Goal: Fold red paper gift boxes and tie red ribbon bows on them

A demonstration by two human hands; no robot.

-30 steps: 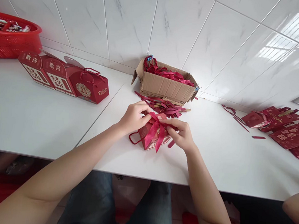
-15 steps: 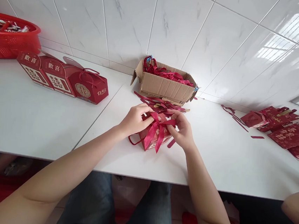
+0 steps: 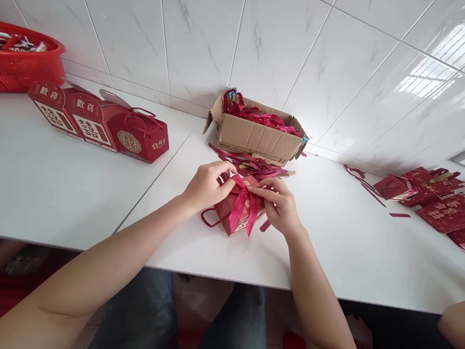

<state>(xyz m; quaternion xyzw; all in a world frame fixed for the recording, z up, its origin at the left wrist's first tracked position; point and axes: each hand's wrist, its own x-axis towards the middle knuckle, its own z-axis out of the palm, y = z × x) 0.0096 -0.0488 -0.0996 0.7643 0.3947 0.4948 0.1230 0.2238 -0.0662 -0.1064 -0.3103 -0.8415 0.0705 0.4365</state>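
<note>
A small red gift box [image 3: 225, 211] with pale printed characters stands on the white table in front of me. Across its top is a red ribbon bow [image 3: 239, 208], its two tails hanging down the near side. My left hand [image 3: 210, 186] pinches the bow's left loop between thumb and fingertips. On the other side, my right hand [image 3: 279, 204] has its fingers closed at the bow's knot, covering the right loop. A twisted cord handle [image 3: 208, 221] sticks out at the box's left. Behind the box lies a pile of loose red ribbons [image 3: 253, 165].
A cardboard box [image 3: 256, 135] of red ribbons stands against the tiled wall. Red gift boxes [image 3: 98, 120] and a red basket [image 3: 24, 69] are at left. More red boxes [image 3: 443, 203] sit at right, and another person's arm [image 3: 462, 325] shows at the right edge.
My right hand has shifted left from the bow's right loop to its knot. The bow's tails have swung slightly right, while my left hand keeps its pinch.
</note>
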